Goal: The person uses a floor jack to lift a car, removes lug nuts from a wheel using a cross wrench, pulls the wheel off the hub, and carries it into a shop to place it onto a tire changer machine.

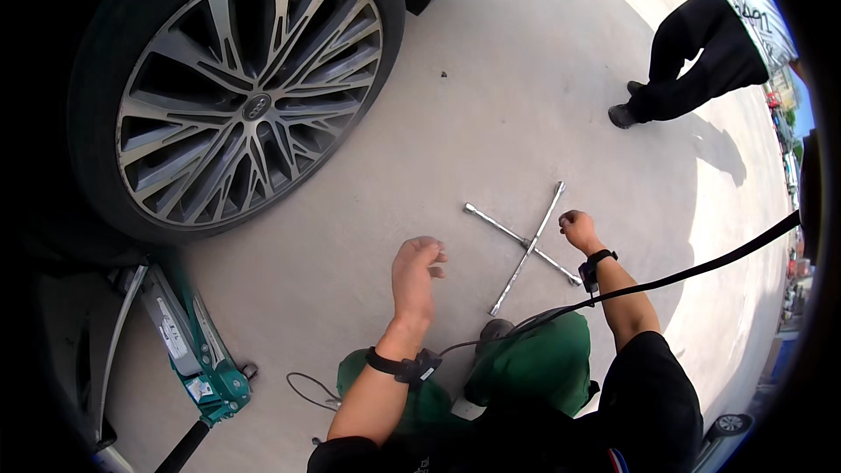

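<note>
A silver cross wrench (529,246) lay on pale ground (517,123), the right hand (579,230) near its three o'clock, curled, whether fully closed unclear, the left hand (414,270) loosely open at nine, a car wheel (256,107) at ten, a green jack (228,384) at eight.

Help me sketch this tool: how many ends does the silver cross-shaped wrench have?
4 on the cross-shaped wrench: upper-left end, upper-right end, lower-left end, and lower-right end, below the right hand in the picture. None is hidden.
</note>
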{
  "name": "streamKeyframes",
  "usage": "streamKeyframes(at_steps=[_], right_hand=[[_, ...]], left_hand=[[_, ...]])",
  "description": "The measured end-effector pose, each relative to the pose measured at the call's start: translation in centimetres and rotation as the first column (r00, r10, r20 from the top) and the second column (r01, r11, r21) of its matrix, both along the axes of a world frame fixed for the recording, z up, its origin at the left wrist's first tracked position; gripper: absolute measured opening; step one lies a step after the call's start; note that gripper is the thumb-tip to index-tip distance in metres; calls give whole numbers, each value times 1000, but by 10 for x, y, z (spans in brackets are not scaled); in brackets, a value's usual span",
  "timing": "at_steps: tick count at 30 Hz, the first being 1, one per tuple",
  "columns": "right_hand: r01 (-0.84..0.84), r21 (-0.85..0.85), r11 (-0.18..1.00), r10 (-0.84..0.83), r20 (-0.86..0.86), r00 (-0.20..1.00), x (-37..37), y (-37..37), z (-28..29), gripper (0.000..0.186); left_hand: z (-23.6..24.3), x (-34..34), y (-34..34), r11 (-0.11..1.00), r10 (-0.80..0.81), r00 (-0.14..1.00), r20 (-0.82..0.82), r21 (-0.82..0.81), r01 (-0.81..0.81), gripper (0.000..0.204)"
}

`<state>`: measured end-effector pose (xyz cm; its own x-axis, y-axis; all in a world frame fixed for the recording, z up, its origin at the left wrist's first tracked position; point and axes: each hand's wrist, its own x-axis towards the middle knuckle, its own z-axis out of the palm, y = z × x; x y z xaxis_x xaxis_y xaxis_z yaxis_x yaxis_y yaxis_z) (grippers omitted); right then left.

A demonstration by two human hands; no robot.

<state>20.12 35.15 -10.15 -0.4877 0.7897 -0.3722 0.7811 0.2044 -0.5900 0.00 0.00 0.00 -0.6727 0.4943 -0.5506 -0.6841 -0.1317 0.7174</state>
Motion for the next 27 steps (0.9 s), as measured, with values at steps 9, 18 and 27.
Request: streamKeyframes(at_steps=[9, 18, 27], right_hand=[[-128, -358, 925, -169, -688, 706, -137, -132, 363, 23], [-197, -549, 812, -240, -623, 744, -71, -246, 588, 22], [141, -607, 782, -564, -592, 576, 29, -247, 773, 18]], left_hand=[[132, -3, -45, 961, 227, 953, -203, -112, -253, 6], [340, -10, -234, 764, 289, 877, -382, -460, -452, 10], [559, 82, -481, 409, 305, 690, -656, -564, -717, 26]])
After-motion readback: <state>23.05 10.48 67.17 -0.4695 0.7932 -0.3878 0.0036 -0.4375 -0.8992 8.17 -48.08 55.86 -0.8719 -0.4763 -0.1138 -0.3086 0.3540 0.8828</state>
